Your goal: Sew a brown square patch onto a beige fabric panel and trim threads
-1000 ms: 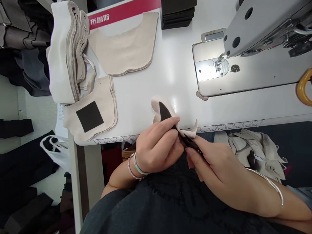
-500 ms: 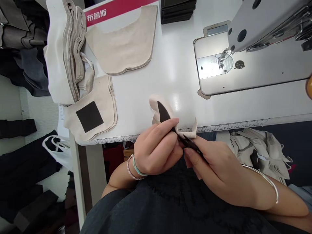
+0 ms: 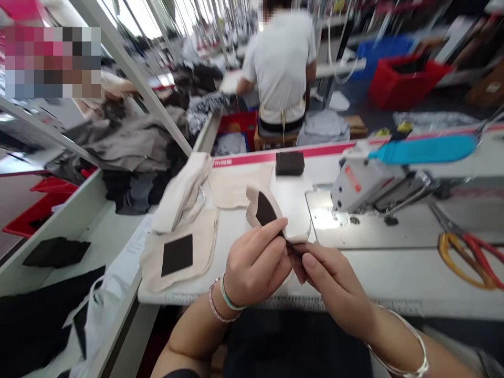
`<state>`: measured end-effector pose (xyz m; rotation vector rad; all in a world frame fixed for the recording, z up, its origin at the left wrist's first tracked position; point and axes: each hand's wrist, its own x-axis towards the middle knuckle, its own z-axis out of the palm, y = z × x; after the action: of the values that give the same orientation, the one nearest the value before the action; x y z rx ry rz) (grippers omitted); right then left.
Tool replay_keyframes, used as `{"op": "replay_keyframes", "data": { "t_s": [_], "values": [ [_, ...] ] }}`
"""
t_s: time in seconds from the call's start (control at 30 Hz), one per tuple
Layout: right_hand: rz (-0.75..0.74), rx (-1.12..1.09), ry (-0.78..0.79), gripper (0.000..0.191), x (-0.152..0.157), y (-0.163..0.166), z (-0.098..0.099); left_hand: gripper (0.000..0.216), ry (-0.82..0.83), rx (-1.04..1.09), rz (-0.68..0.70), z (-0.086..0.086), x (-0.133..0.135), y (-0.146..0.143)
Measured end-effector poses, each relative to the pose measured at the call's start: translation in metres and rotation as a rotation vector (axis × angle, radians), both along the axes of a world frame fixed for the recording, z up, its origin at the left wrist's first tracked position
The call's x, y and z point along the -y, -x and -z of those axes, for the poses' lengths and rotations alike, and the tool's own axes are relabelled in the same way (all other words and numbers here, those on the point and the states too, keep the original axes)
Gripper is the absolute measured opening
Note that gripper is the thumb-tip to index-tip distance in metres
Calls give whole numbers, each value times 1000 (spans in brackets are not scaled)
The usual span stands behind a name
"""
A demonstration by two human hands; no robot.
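Above the table's front edge, my left hand (image 3: 258, 262) is closed, pinching a curled cream fabric piece (image 3: 297, 231) together with a dark fabric patch (image 3: 264, 210). My right hand (image 3: 334, 281) is closed beside it, thumb against fingers, on the dark fabric's lower end; the exact grip is partly hidden. To the left lie stacked cream pieces (image 3: 205, 257) with a dark square (image 3: 177, 254) on top. Behind them is a folded cream bundle (image 3: 181, 194), and another cream piece (image 3: 240, 186) lies further back.
A sewing machine (image 3: 350, 184) stands at the right on the white table (image 3: 252, 278). Scissors (image 3: 468, 252) with orange and red handles lie right of it. A stack of dark squares (image 3: 290, 164) sits at the back. Beyond the table, a person (image 3: 279, 63) sits facing away.
The view has tilted up, bringing the workshop and scissors into sight. Both hands, still on the fabric, now appear over the tabletop, and the cream piece's right end has shifted slightly.
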<state>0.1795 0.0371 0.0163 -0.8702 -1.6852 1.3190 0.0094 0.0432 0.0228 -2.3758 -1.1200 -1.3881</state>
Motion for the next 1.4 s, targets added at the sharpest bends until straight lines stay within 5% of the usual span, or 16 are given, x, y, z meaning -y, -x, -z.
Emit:
{"op": "replay_keyframes", "data": {
  "t_s": [0.13,0.27,0.5,0.97,1.4],
  "values": [
    [-22,-72,-119,35,-29,5,-32,14,-199,-14,-35,-37,-24,1],
    [-74,-97,-186,33,-43,9,-47,13,-286,-4,-67,-52,-31,3],
    [-97,-139,-214,31,-56,6,-42,12,-285,-11,-55,-47,-38,1],
    [-312,-329,107,42,-66,3,-36,10,-211,-1,-10,-42,-44,0],
    [-137,-171,-112,30,-65,2,-44,11,-163,9,-8,-37,-43,1]
  ]
}}
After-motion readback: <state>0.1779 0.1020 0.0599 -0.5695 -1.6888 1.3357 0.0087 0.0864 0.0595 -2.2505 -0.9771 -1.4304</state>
